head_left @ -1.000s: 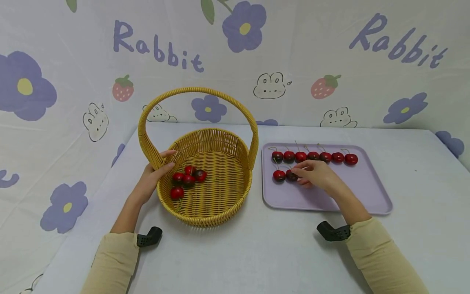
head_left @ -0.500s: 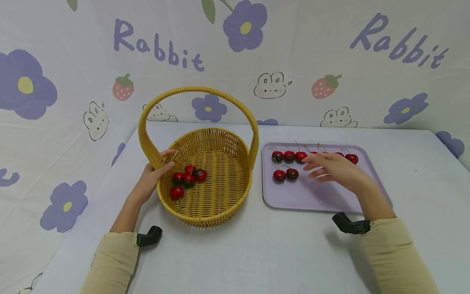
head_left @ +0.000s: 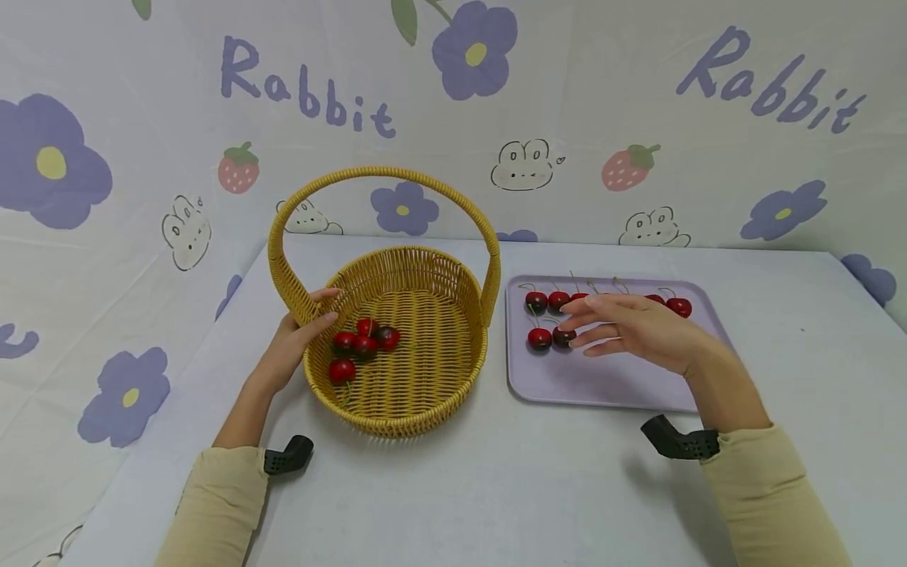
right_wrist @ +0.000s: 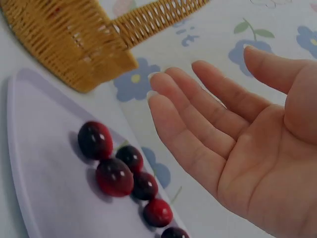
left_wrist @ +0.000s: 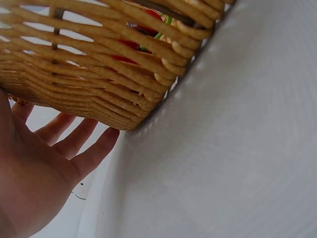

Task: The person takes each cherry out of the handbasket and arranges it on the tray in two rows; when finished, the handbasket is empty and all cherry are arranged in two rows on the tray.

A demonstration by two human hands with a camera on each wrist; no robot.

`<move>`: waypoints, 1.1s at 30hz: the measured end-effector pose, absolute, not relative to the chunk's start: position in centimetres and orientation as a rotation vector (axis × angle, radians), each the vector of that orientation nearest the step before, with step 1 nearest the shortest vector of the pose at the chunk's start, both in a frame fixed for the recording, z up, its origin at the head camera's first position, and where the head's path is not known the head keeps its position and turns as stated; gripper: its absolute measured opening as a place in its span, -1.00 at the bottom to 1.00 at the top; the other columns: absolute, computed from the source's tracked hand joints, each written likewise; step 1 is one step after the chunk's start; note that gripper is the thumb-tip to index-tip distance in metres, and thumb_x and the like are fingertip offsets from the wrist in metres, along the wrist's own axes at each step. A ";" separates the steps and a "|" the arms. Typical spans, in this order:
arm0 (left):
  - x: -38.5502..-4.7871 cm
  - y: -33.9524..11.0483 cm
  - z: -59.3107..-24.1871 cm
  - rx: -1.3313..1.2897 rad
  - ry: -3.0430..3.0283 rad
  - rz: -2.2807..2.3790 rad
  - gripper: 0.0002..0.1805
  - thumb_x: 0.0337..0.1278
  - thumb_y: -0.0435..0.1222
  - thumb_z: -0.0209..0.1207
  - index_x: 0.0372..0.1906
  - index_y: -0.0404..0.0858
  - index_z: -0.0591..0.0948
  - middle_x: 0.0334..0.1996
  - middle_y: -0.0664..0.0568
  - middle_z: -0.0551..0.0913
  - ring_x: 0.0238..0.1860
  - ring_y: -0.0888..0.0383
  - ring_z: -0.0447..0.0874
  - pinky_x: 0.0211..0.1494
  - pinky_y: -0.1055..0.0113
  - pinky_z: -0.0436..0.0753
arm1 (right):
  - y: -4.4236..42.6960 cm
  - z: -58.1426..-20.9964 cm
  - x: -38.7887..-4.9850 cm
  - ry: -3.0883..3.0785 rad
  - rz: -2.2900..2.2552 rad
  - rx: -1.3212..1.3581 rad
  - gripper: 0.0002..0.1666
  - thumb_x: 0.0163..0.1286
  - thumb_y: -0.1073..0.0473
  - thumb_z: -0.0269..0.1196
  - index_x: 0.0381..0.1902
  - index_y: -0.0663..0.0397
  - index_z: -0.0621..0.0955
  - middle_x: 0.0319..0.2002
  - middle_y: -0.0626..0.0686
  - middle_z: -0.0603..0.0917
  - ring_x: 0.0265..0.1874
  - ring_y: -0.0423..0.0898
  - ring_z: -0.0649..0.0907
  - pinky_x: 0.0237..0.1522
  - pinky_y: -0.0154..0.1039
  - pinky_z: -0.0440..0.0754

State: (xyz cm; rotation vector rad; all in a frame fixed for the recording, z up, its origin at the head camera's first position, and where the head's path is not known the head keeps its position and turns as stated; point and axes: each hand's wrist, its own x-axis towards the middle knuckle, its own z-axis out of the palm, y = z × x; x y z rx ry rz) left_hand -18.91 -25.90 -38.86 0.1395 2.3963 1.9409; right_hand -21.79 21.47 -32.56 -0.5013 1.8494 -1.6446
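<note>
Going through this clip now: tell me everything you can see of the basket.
The basket is round, shallow and golden yellow, woven from what looks like wicker or plastic strands, with gaps in its wall. One tall, arched handle, wrapped in similar strand, spans its top. It stands upright on the white table, left of the tray. Five cherries show inside, toward its left. The left hand holds its left rim near the handle's foot.

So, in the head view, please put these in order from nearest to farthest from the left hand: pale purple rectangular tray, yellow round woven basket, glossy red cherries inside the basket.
1. Yellow round woven basket: the left hand touches its left side.
2. Glossy red cherries: inside, on the basket's left half.
3. Pale purple rectangular tray: right of the basket.
</note>
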 end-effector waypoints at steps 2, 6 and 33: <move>-18.9 -25.9 -38.9 0.142 2.392 1.944 -0.44 0.37 -0.16 0.02 0.37 -0.28 0.27 0.38 -0.18 0.21 0.36 -0.14 0.15 0.33 -0.15 0.13 | 20.8 -32.3 -21.5 1.821 -1.651 -0.532 -0.59 0.55 0.05 -0.07 0.12 0.14 0.55 0.07 0.24 0.56 -0.01 0.23 0.59 0.00 -0.06 0.57; -19.0 -25.9 -38.8 0.141 2.384 1.950 -0.44 0.36 -0.16 0.03 0.37 -0.26 0.28 0.39 -0.17 0.20 0.36 -0.14 0.15 0.32 -0.17 0.14 | 19.6 -32.1 -21.0 1.780 -1.648 -0.584 -0.57 0.56 0.07 -0.09 0.13 0.22 0.53 0.07 0.34 0.54 -0.03 0.24 0.59 0.01 -0.01 0.55; -19.0 -25.9 -38.8 0.138 2.368 1.962 -0.43 0.35 -0.18 0.04 0.38 -0.26 0.27 0.38 -0.17 0.21 0.35 -0.13 0.19 0.32 -0.13 0.18 | 8.5 -29.8 -20.7 1.699 -1.400 -0.696 -0.55 0.49 0.03 0.05 0.21 0.16 0.47 0.07 0.17 0.57 0.08 0.21 0.53 0.06 -0.09 0.53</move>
